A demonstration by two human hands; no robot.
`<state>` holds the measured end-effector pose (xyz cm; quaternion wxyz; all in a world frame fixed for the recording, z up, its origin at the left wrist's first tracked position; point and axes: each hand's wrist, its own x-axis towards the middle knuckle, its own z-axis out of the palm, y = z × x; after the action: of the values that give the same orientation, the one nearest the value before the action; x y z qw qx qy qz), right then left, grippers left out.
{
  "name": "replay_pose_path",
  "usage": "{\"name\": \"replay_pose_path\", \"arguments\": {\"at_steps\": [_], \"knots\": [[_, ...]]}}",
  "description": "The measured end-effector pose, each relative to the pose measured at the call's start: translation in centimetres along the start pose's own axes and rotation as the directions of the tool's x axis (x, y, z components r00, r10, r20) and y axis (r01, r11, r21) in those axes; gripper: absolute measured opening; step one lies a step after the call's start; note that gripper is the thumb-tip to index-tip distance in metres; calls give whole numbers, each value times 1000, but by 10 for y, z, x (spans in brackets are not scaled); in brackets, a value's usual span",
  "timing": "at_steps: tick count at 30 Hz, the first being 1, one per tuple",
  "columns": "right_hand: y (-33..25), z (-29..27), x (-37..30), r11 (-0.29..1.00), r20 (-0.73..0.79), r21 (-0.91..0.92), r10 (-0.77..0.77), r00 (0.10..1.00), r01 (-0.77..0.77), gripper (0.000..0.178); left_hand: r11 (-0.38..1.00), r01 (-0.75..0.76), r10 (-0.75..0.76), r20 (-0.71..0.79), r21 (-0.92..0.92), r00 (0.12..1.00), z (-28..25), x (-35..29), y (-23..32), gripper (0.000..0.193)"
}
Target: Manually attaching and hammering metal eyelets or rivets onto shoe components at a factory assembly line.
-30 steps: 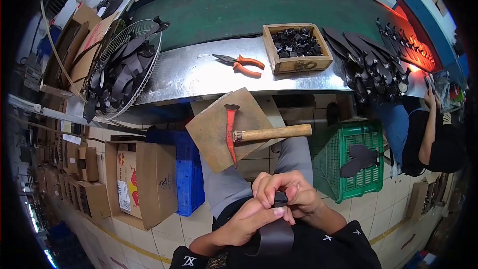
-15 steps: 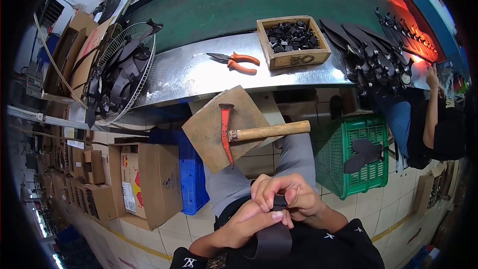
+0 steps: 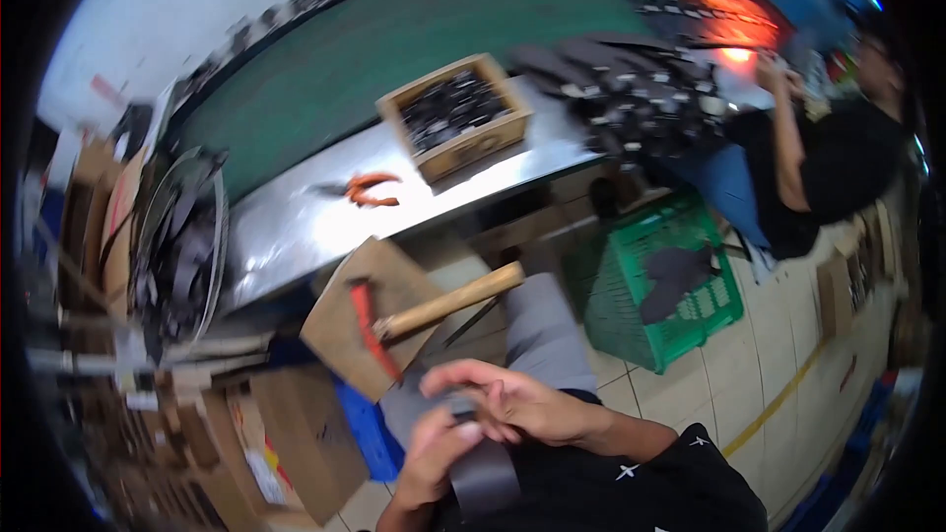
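Both hands, left hand point(image 3: 439, 448) and right hand point(image 3: 512, 402), fingers closed on the black strap point(image 3: 480, 473) below the hammer point(image 3: 434, 310), long axis running toward the body; view has tilted since earlier, grip unchanged.

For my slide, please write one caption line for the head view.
Both hands, left and right, grip a dark strap in the lap, a hammer on a board ahead.

At the lower centre of the blurred frame, a person's left hand point(image 3: 439, 453) and right hand point(image 3: 512, 404) grip a dark strap-like piece point(image 3: 481, 473). Just above, a red-headed hammer point(image 3: 414, 313) lies on a wooden board point(image 3: 379, 281). Orange pliers point(image 3: 370, 189) and a wooden box point(image 3: 455, 118) sit on the metal bench point(image 3: 296, 227); a green basket point(image 3: 660, 286) stands right.
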<state>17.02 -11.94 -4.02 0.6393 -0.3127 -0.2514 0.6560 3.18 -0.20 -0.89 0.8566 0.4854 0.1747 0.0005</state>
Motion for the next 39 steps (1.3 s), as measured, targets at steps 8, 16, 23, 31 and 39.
{"name": "replay_pose_path", "arguments": {"at_steps": [8, 16, 23, 31, 39], "knots": [[14, -68, -85, 883, -718, -155, -409, 563, 443, 61, 52, -311, 658, 202, 949, 725, 37, 90, 23, 96], [64, -321, -239, 873, -871, -470, -434, -232, 130, 41, 240, -376, 479, 228, 895, 848, 63, 107, -6, 74], [-152, -239, -141, 378, -375, -896, -925, -61, -232, 58, 264, -299, 559, 107, 917, 822, 36, 100, 6, 60], [-311, -301, -87, -154, -211, -686, -893, 398, -711, 41, 190, -289, 627, 111, 938, 771, 36, 84, 16, 51], [-378, -169, -75, 466, -478, -877, -830, 288, -115, 31, 8, -56, 696, 34, 998, 718, 35, 75, 43, 43]]}}
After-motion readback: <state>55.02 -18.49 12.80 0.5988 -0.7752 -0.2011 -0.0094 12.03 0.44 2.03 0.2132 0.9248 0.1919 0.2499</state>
